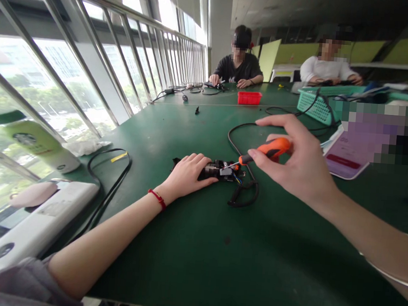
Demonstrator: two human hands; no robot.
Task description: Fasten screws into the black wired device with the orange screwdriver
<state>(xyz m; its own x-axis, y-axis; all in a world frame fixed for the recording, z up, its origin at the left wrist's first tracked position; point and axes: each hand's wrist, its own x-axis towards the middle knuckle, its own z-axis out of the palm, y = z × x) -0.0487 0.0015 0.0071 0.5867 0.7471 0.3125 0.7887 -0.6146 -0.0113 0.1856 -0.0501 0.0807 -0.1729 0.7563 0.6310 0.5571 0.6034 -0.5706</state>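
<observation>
My left hand (pixel 187 174) lies palm down on a small black electronic device (pixel 224 170) with exposed coloured wires, pressing it to the green table (pixel 196 246). My right hand (pixel 295 162) grips an orange-handled screwdriver (pixel 268 148), index finger stretched out above it. The screwdriver tip touches the top of the device. A black cable (pixel 241 149) runs from the device in a loop toward the far right.
A white power bank (pixel 35 227) and a black cable (pixel 111 183) lie at the left edge by the window railing. A red tray (pixel 249 97), a teal basket (pixel 319 105) and a phone (pixel 352 155) sit farther back. Two other people work at the far end.
</observation>
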